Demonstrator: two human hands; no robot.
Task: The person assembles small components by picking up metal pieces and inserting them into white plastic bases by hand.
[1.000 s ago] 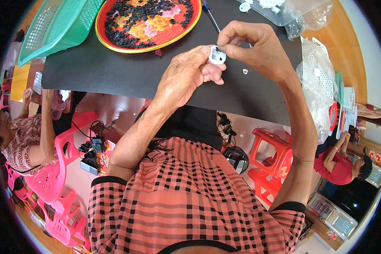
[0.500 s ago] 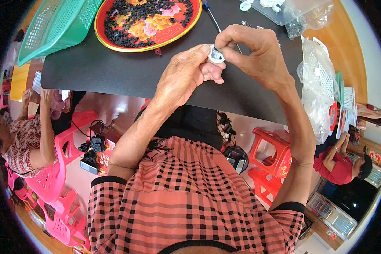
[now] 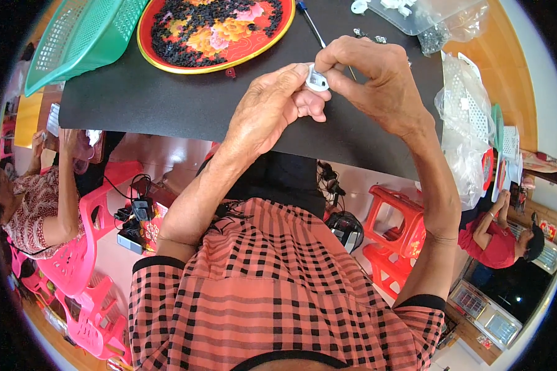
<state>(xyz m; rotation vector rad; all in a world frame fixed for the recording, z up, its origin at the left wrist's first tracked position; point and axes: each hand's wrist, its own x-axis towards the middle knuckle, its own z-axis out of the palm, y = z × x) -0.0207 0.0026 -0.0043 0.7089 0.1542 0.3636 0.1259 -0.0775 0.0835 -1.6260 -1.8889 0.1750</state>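
Note:
Above the dark table, my left hand point(image 3: 272, 102) grips a small white plastic casing point(image 3: 317, 82) between thumb and fingers. The casing is hollow and rounded, with a small black piece visible inside. My right hand point(image 3: 374, 80) is closed in a pinch at the casing's upper edge, thumb and index finger touching or nearly touching it. Whatever the pinch holds is hidden by the fingers. Beyond my hands lies a red floral tray point(image 3: 220, 67) with many small black pieces point(image 3: 179, 52) scattered over it. Behind my right fingers lies a screwdriver-like tool point(image 3: 312, 26) with a metal shaft.
A green perforated basket point(image 3: 83, 46) stands at the far left of the black tabletop point(image 3: 148, 102). A clear bin point(image 3: 421, 15) with white parts sits at the far right. Plastic bags point(image 3: 464, 133) hang by the right edge. Red stools point(image 3: 393, 226) and two other people are nearby.
My right fingertips have shifted slightly at the casing's edge. A dark bit seen at them before is now hardly visible. My left hand stays almost still, holding the casing.

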